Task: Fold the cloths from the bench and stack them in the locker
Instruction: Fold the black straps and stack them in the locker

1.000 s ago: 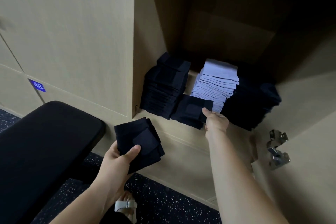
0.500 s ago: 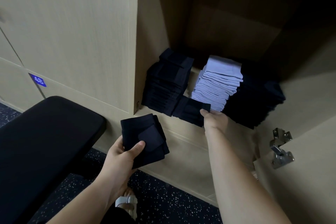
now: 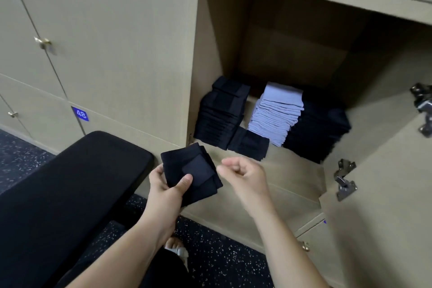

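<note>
My left hand [image 3: 167, 188] grips a small pile of folded dark navy cloths [image 3: 191, 173] in front of the open locker [image 3: 268, 42], thumb on top. My right hand [image 3: 243, 174] hovers just right of that pile, fingers loosely curled, holding nothing. On the locker floor stand a dark cloth stack [image 3: 221, 114] at the left, a light blue stack [image 3: 278, 112] in the middle and a dark stack [image 3: 320, 128] at the right. A single folded dark cloth [image 3: 249, 145] lies at the front edge between the left and middle stacks.
The black padded bench [image 3: 70, 194] fills the lower left. The open locker door with metal hinges [image 3: 344, 180] stands at the right. Closed locker doors, one numbered 48 [image 3: 80, 114], line the left. Speckled dark floor [image 3: 222, 262] lies below.
My right hand has let go of the folded dark cloth at the locker's front edge and drawn back toward the pile in my left hand. The view has tilted upward.
</note>
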